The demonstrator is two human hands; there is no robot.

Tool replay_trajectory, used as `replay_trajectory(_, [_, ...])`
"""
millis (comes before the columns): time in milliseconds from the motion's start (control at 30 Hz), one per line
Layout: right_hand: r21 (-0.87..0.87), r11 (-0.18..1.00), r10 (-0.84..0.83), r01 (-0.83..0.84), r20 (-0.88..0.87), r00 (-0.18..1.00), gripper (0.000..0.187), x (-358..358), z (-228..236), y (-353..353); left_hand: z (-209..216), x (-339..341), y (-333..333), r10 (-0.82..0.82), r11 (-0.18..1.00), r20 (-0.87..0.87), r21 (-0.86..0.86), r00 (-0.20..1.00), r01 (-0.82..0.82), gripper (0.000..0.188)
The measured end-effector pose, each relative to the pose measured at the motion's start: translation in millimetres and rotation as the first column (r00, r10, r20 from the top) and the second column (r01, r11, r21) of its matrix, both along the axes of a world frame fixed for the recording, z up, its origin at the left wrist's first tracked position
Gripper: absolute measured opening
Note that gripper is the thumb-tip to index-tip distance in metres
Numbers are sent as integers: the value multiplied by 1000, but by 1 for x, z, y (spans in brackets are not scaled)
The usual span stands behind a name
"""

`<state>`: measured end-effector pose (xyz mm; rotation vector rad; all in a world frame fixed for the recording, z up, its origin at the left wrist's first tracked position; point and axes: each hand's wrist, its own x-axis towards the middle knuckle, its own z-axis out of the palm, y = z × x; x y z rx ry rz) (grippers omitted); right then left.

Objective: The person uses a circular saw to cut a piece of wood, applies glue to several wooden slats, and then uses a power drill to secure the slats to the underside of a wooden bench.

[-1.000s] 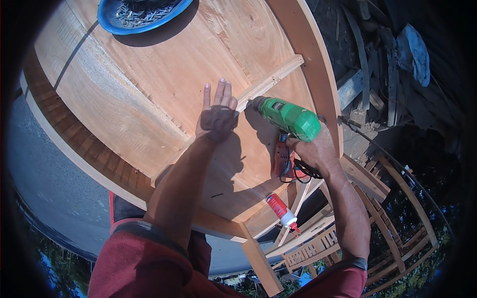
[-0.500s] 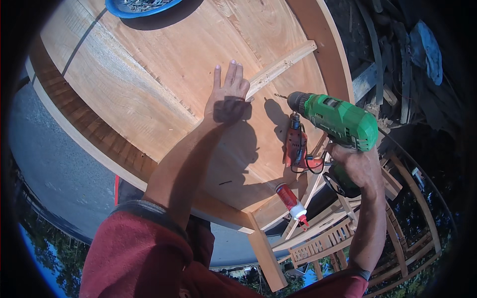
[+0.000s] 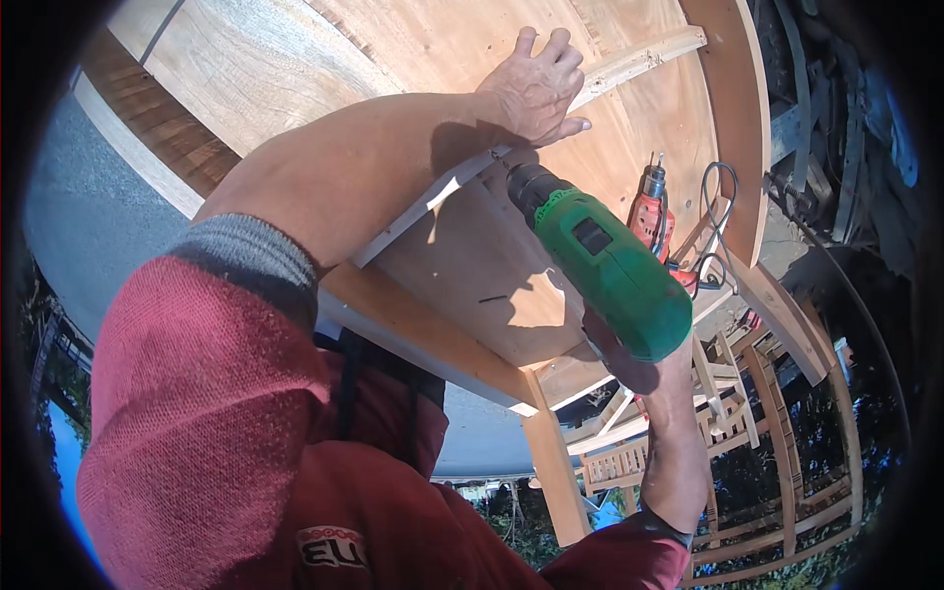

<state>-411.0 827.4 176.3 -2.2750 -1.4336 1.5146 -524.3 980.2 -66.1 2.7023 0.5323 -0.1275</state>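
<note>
A green power drill (image 3: 610,265) is in my right hand (image 3: 624,349), whose fingers are partly hidden beneath the drill's body. Its dark chuck (image 3: 532,192) points up and left, with the bit's tip at a pale wooden batten (image 3: 644,61); whether it has entered the wood I cannot tell. My left hand (image 3: 536,90) straddles that batten just beyond the bit, fingers on the far side and thumb on the near side, pressing it to the curved-edged wooden panel (image 3: 433,49). My left forearm crosses over part of the batten.
A red corded drill (image 3: 653,218) lies on the panel right of the green one, its black cord (image 3: 723,187) looped beside it. A thin dark piece (image 3: 492,298) lies nearer. Raised wooden rims (image 3: 742,118) border the panel. Slatted wooden furniture (image 3: 619,467) stands beyond at lower right.
The green drill has swung left and its bit has come to the batten. My left hand has gone from spread fingers to straddling the batten. The blue dish and red bottle no longer show.
</note>
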Motion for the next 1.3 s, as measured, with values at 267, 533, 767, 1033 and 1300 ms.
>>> replay_trajectory(267, [-144,975,-169,168,2,986,30,-14,-8,24,-6,-10,1,3,1000,106,24,994,-6,49])
replay_trajectory(533, [-160,980,142,-120,129,982,30,-7,2,43,14,-5,5,-26,1000,135,12,990,25,46])
replay_trajectory(767, [-139,958,262,-249,80,962,33,2,-10,48,0,-5,2,-24,999,115,30,993,21,44])
replay_trajectory(1033, [-221,963,183,-155,115,976,31,-9,-17,53,-14,-1,-3,-10,1000,108,21,994,7,43])
replay_trajectory(1300, [-225,960,198,-168,118,973,32,-8,-22,63,-8,0,0,-29,999,16,-21,999,29,52])
